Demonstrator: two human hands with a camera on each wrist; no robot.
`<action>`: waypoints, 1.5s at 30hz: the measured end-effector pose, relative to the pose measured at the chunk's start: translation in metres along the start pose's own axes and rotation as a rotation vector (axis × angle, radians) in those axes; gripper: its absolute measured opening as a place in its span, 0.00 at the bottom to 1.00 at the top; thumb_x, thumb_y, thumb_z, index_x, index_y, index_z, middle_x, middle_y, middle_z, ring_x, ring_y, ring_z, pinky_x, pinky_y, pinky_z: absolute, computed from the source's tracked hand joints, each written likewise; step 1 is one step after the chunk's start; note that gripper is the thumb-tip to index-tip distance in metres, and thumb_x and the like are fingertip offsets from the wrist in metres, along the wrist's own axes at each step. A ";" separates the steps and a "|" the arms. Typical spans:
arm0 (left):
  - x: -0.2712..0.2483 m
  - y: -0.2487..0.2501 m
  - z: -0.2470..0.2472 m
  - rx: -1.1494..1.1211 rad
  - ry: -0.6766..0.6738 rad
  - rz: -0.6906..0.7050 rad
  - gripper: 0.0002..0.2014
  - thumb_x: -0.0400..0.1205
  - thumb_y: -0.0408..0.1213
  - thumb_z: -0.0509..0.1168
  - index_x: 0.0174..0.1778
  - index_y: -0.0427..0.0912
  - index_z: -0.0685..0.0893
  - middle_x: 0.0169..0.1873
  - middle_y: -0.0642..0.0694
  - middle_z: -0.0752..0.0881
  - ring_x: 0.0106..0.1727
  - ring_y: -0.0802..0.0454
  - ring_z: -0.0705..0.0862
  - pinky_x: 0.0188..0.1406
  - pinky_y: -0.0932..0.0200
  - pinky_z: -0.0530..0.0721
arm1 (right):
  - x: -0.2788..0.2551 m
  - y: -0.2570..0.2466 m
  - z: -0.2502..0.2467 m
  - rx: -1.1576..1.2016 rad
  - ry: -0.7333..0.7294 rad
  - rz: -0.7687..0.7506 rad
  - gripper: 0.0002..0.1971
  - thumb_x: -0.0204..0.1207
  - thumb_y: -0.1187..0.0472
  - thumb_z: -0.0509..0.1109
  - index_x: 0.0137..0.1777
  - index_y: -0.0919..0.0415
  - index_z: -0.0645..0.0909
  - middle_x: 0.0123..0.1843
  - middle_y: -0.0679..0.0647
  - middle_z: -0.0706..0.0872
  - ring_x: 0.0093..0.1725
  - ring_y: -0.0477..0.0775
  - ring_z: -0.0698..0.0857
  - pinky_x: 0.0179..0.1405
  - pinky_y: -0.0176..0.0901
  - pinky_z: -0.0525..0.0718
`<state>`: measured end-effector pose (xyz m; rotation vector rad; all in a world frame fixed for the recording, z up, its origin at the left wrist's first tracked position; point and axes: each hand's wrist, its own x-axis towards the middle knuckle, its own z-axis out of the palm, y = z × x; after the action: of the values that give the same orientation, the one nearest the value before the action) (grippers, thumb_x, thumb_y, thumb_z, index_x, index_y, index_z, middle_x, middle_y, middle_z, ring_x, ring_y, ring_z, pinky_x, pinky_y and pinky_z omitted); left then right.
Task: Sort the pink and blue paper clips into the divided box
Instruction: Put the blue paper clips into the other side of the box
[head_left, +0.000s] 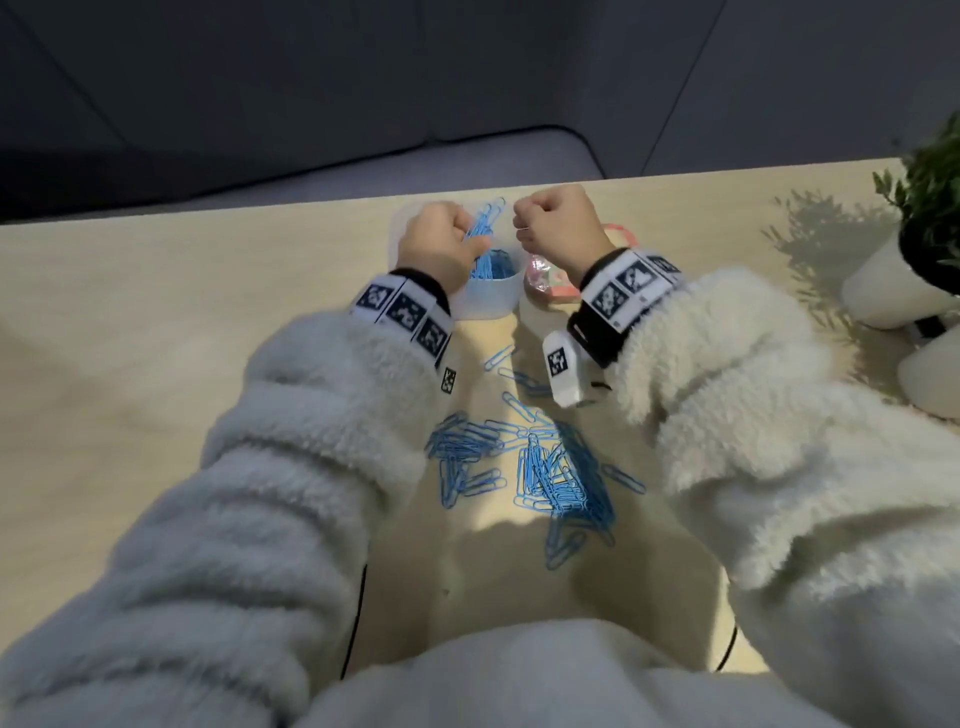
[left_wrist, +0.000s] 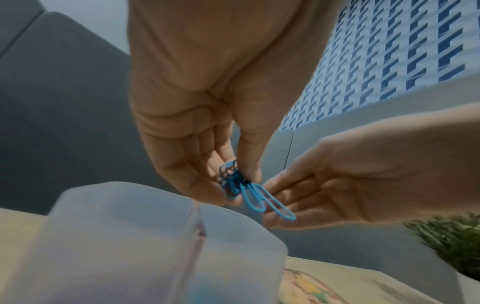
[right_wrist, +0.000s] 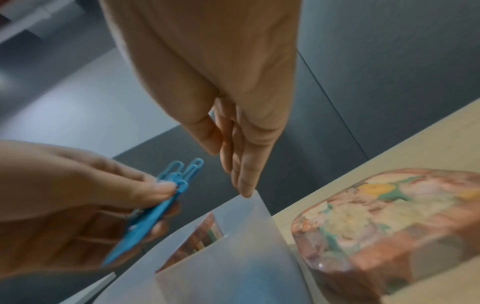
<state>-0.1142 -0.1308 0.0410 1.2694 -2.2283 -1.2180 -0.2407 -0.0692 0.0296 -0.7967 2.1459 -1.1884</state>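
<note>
Many blue paper clips (head_left: 540, 467) loose on pale wooden table (head_left: 156, 312), grey floor beyond.

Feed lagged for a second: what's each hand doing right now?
Left hand: pinching a bunch of blue paper clips above the divided box.
Right hand: holding nothing, fingers straight, fingertips at the box's rim.
</note>
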 end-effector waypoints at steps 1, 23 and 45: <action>0.007 0.007 0.001 0.075 0.007 -0.020 0.13 0.76 0.39 0.69 0.30 0.48 0.72 0.33 0.49 0.82 0.49 0.42 0.84 0.53 0.55 0.80 | -0.011 0.002 -0.005 0.031 0.028 -0.010 0.12 0.68 0.58 0.62 0.25 0.57 0.80 0.34 0.62 0.82 0.38 0.56 0.80 0.46 0.57 0.80; -0.114 -0.098 -0.010 0.559 -0.480 0.031 0.31 0.65 0.57 0.75 0.56 0.42 0.75 0.46 0.46 0.77 0.47 0.46 0.78 0.48 0.54 0.75 | -0.224 0.144 -0.058 -0.683 -0.401 0.086 0.60 0.51 0.32 0.78 0.79 0.54 0.51 0.65 0.53 0.66 0.63 0.58 0.76 0.55 0.53 0.82; -0.142 -0.098 0.014 0.445 -0.371 0.025 0.40 0.61 0.39 0.81 0.68 0.40 0.72 0.61 0.39 0.72 0.62 0.42 0.76 0.64 0.52 0.75 | -0.110 0.069 0.027 -0.853 -0.470 -0.297 0.20 0.79 0.46 0.61 0.62 0.59 0.78 0.66 0.59 0.75 0.63 0.62 0.72 0.59 0.58 0.78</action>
<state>0.0118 -0.0326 -0.0255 1.2312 -2.8987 -1.0507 -0.1643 0.0250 -0.0226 -1.6047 2.1205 -0.0899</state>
